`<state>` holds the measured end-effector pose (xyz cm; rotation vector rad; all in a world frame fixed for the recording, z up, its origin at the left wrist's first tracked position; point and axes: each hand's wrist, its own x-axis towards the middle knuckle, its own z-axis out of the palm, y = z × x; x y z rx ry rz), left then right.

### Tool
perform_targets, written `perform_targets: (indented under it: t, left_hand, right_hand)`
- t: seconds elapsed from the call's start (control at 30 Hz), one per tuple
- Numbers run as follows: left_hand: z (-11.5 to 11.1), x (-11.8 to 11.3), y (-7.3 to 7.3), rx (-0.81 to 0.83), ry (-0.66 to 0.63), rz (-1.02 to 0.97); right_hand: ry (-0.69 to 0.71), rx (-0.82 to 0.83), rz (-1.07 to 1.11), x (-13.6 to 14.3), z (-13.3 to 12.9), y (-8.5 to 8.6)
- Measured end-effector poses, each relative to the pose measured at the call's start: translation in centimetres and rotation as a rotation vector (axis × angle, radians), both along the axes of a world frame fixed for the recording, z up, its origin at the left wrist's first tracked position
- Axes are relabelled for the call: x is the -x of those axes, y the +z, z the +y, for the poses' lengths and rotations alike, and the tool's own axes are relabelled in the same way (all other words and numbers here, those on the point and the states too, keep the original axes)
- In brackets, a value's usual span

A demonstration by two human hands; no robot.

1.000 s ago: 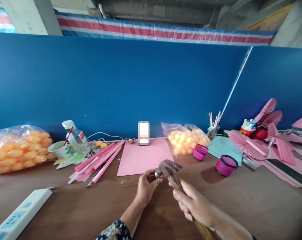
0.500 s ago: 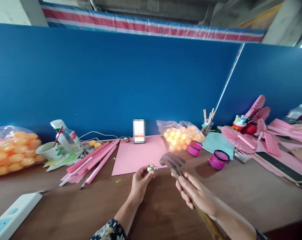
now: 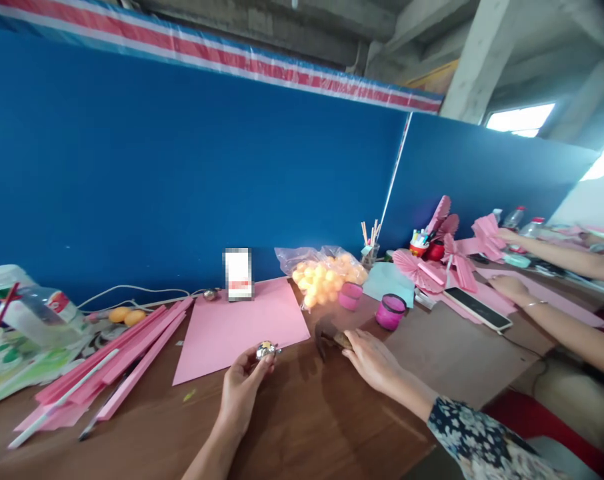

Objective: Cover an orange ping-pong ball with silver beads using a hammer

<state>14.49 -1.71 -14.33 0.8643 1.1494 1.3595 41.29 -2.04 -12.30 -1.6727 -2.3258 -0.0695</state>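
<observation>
My left hand (image 3: 242, 390) pinches a small shiny silver ball-shaped piece (image 3: 265, 351) with a gold star mark between thumb and fingers, just in front of the pink sheet (image 3: 242, 327). My right hand (image 3: 372, 360) is wrapped over the wooden handle of a claw hammer (image 3: 327, 331). Low over the table, the dark hammer head points left toward the sheet's near right corner; most of the handle is hidden by the hand and forearm. Another silver ball (image 3: 210, 294) lies at the sheet's back left corner, beside a small upright blurred-out white thing (image 3: 239, 275).
Pink paper strips (image 3: 117, 367) and a plastic bottle (image 3: 37, 313) lie at left. Behind the hammer are a bag of orange balls (image 3: 322, 280) and two magenta rings (image 3: 391, 312). At right, a co-worker's hands (image 3: 512, 290) handle pink paper near a phone (image 3: 477, 309).
The view has swung right, bringing a co-worker's arms into sight. My right hand has lowered the hammer toward the table, away from my left hand. My left hand keeps the silver piece.
</observation>
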Motion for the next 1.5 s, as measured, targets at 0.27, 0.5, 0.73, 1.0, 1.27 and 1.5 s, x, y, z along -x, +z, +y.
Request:
perform_targets:
  t: [0.27, 0.5, 0.73, 1.0, 1.27, 1.5]
  left_hand:
    - [0.0, 0.2, -0.5, -0.010, -0.040, 0.009]
    - [0.0, 0.3, -0.6, -0.007, -0.048, 0.010]
    - [-0.1, 0.1, -0.1, 0.018, -0.025, -0.001]
    - [0.1, 0.2, -0.7, 0.019, -0.016, 0.016]
    - [-0.1, -0.1, 0.0, 0.027, 0.078, -0.158]
    - [0.3, 0.0, -0.8, 0.006, 0.102, -0.202]
  right_hand:
    - [-0.053, -0.020, -0.101, -0.5, 1.4, -0.2]
    - [-0.134, -0.005, -0.096, -0.5, 2.4, -0.4]
    - [-0.212, -0.001, -0.068, -0.1, 2.8, -0.6]
    - [-0.008, -0.107, 0.104, 5.0, 1.2, 1.4]
    - [0.158, -0.090, 0.347, 9.5, 4.8, -1.1]
    - [0.293, -0.040, 0.293, 11.1, 5.7, -1.5]
